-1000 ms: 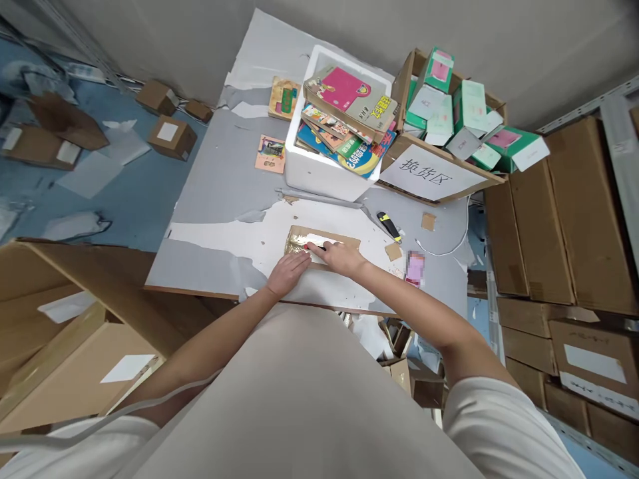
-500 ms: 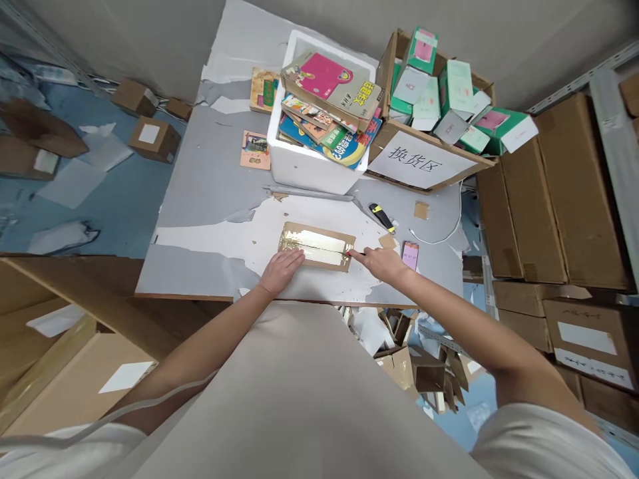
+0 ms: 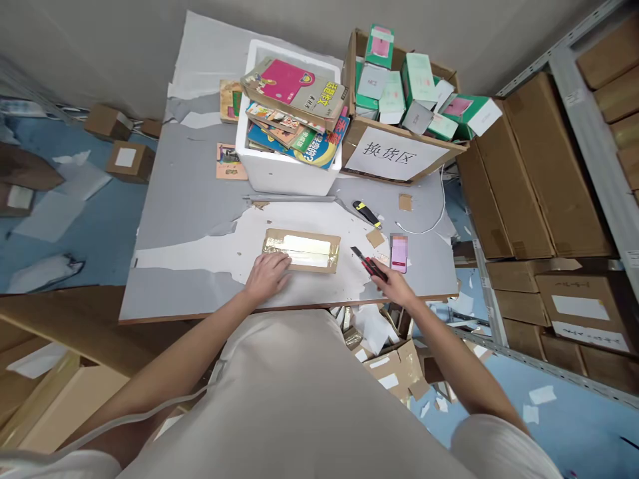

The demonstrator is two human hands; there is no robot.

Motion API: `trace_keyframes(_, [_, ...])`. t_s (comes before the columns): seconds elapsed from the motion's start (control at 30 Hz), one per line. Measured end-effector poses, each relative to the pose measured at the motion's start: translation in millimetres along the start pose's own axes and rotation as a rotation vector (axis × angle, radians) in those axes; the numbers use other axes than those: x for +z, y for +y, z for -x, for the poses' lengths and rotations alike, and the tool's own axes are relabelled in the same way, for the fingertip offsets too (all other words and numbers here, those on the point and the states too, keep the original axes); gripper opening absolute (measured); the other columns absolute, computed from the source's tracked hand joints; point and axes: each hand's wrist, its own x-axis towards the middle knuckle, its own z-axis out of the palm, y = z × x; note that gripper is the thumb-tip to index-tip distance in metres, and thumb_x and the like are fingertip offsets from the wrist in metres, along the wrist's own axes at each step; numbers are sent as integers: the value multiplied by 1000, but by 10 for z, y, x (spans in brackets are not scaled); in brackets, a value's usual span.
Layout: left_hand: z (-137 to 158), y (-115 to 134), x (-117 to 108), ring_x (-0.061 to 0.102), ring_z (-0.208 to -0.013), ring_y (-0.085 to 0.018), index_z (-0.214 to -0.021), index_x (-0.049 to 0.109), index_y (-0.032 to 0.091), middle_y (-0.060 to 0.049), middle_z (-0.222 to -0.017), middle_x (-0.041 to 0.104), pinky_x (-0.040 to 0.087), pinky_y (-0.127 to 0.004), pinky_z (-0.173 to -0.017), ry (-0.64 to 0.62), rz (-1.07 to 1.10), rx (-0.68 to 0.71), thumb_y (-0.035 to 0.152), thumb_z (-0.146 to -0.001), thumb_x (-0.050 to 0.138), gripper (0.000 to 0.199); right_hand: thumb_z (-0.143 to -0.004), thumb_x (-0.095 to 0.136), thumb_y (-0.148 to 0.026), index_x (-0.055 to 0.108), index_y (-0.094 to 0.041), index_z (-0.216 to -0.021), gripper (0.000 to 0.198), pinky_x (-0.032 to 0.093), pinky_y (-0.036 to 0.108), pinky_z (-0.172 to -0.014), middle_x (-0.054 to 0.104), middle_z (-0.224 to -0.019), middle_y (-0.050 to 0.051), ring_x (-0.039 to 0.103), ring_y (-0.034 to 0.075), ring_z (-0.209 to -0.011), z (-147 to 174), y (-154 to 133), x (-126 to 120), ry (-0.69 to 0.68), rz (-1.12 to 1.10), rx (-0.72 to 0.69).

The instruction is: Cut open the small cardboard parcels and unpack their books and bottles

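A small flat cardboard box (image 3: 332, 261) lies on the table, with glossy tape and a white strip on top. The fingers of my left hand (image 3: 268, 274) rest on the box's near left corner, the thumb spread away from them. My right hand (image 3: 394, 286) is closed round a red and black utility knife (image 3: 369, 263), whose blade points up and left. The knife is apart from the box, to its right. Close by lie a phone (image 3: 399, 251) with a pink screen and a small piece of cardboard (image 3: 375, 238).
Behind the box stand a white foam box (image 3: 289, 176) of books and a carton (image 3: 353, 150) of green-and-white boxes. A yellow and black cutter (image 3: 367, 214) and a white cable (image 3: 434, 229) lie on the table (image 3: 174, 219). Shelving with cartons (image 3: 539, 159) rises at right.
My right hand has drawn the knife away from the box's right end, back towards me. My left hand stays at the box's left end. The whole view has shifted.
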Motion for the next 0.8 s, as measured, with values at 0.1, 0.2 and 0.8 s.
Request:
trace_keyframes(0.1, [-175, -1, -122, 43, -130, -38, -133, 50, 18, -20, -139, 50, 31, -54, -105, -51, -56, -24, 57, -72, 66, 74, -88, 49, -36, 23, -20, -152, 71, 51, 26, -48, 68, -80, 3, 57, 12, -50, -66, -16, 408, 49, -383, 168])
trace_keyframes(0.2, [-352, -59, -171, 24, -140, -44, -145, 34, 14, -25, -152, 29, 18, -61, -110, -128, -104, -57, 69, -56, 72, 112, -87, 50, -39, 30, -22, -150, 68, 51, 23, -47, 67, -94, 5, 57, 9, -54, -150, -79, 669, 100, -589, 151])
trace_keyframes(0.8, [-498, -161, -72, 33, -133, -42, -138, 38, 14, -22, -139, 43, 37, -54, -105, -85, -37, -88, 74, -53, 70, 109, -87, 55, -26, 37, -26, -147, 63, 46, 18, -43, 63, -77, -2, 49, 4, -44, -337, 151, 357, -164, -559, 78])
